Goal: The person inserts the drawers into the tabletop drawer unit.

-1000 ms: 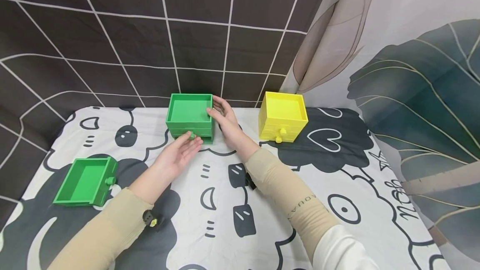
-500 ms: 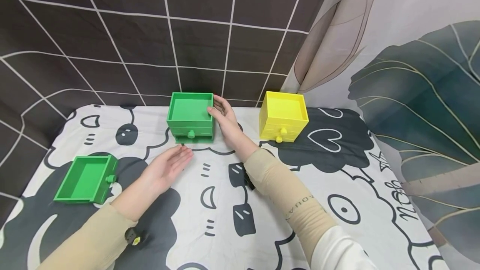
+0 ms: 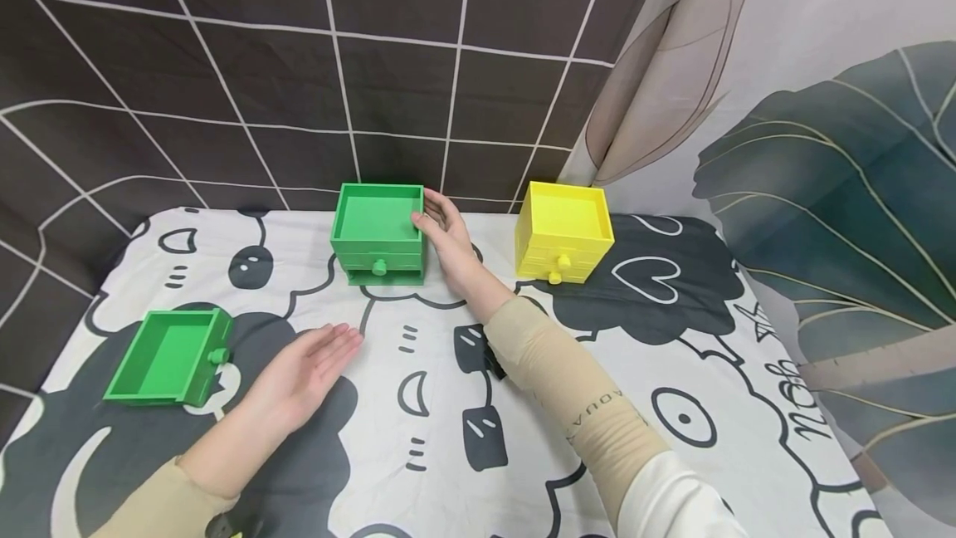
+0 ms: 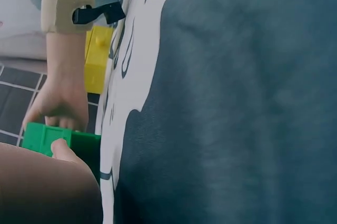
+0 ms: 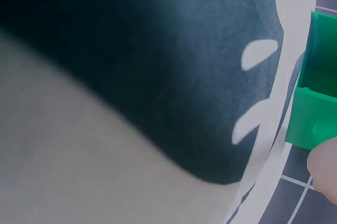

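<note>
A small green drawer cabinet (image 3: pixel 378 231) stands near the back wall, with a shallow tray top, a round knob and an open slot at its bottom. My right hand (image 3: pixel 451 243) holds its right side, thumb over the top rim and fingers along the outer wall. The left wrist view also has this hand (image 4: pixel 63 100) at the green cabinet (image 4: pixel 37 137). My left hand (image 3: pixel 302 376) is in the air with fingers extended and nothing in it. To its left lies a separate green drawer (image 3: pixel 168 355), its knob facing right.
A yellow drawer cabinet (image 3: pixel 563 231) with two knobs stands right of the green one. Black-and-white printed cloth (image 3: pixel 597 339) covers the surface. Dark grid-patterned fabric (image 3: pixel 396 90) rises behind, and a leaf-patterned curtain (image 3: pixel 836 189) hangs at the right.
My left hand has left the cabinet's knob and drawn back down and to the left, toward the loose drawer. The right hand has stayed on the green cabinet.
</note>
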Available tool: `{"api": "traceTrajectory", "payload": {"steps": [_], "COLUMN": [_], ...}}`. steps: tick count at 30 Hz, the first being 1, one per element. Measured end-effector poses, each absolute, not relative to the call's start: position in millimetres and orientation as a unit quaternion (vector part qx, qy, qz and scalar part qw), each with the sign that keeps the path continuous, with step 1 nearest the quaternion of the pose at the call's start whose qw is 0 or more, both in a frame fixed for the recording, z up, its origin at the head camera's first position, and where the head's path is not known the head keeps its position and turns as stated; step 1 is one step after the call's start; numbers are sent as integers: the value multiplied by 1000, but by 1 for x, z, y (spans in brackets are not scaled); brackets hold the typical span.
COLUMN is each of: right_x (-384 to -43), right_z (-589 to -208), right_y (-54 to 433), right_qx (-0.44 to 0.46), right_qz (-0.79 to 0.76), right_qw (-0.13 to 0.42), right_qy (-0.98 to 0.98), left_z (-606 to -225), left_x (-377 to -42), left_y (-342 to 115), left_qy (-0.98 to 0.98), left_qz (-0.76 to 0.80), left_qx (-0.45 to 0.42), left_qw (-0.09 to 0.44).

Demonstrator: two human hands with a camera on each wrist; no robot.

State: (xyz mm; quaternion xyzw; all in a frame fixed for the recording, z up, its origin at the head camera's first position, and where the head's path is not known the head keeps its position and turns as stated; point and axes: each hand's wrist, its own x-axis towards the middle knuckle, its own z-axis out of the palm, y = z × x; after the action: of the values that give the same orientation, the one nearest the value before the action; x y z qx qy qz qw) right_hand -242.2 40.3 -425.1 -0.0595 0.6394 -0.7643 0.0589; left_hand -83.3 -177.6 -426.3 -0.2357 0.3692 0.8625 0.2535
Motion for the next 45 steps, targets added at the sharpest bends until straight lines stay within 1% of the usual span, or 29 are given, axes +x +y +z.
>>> {"api": "traceTrajectory", "payload": {"steps": [9, 24, 28, 33, 45], "right_x": [-242, -245, -244, -244, -243], "right_z": [-426, -429, -428, -426, -424], "right_y": [40, 42, 41, 41, 43], "right_qx": [-54, -62, -64, -65, -64], "right_qz": [-763, -757, -755, -752, -749], "right_qw": [62, 63, 65, 64, 65], "right_qy": [642, 648, 650, 653, 656], "left_z": [-436, -446, -449, -449, -445], "left_x": [-64, -52, -49, -46, -43], "left_y": [-200, -226, -234, -240, -241], "left_qy": [346, 280, 235, 178, 99], "left_qz": [867, 888, 906, 918, 928], "left_qx": [-260, -287, -284, -306, -331], "left_qw": [249, 224, 208, 181, 143]}}
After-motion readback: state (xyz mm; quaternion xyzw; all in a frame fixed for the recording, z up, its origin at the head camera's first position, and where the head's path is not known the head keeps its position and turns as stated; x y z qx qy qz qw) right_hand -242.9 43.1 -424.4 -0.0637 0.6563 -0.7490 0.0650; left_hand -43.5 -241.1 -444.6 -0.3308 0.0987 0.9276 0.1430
